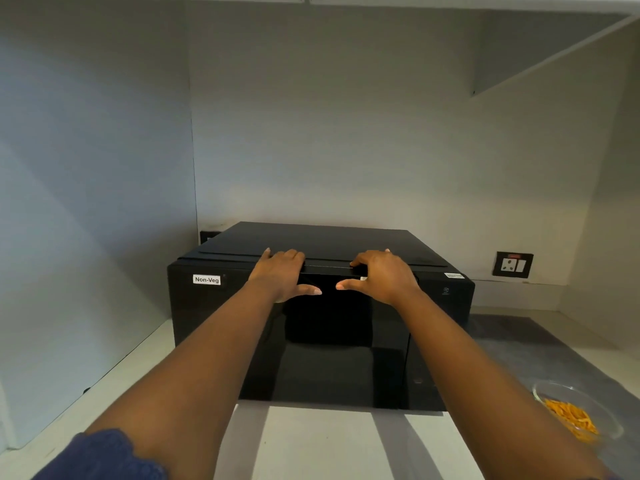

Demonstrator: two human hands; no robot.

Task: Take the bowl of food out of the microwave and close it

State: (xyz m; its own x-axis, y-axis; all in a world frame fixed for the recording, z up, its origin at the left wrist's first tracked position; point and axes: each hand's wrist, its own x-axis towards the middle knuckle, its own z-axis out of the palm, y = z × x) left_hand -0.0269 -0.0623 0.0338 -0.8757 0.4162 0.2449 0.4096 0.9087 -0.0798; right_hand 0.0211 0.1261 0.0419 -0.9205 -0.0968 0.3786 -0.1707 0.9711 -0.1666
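Note:
A black microwave (207,317) stands on the counter against the back wall, with a "Non-Veg" label (206,279) on its upper left front. Its door looks flush with the front. My left hand (282,273) and my right hand (379,275) both rest on the door's top front edge, fingers curled over the edge and thumbs pointing toward each other across the door face. A clear glass bowl (602,407) with orange strips of food sits on the counter at the lower right, partly behind my right forearm.
The pale counter (322,441) runs in front of the microwave; a grey mat (540,355) lies under the bowl at the right. A wall socket (513,265) is mounted at the right. Walls close in on the left and back, with a shelf overhead.

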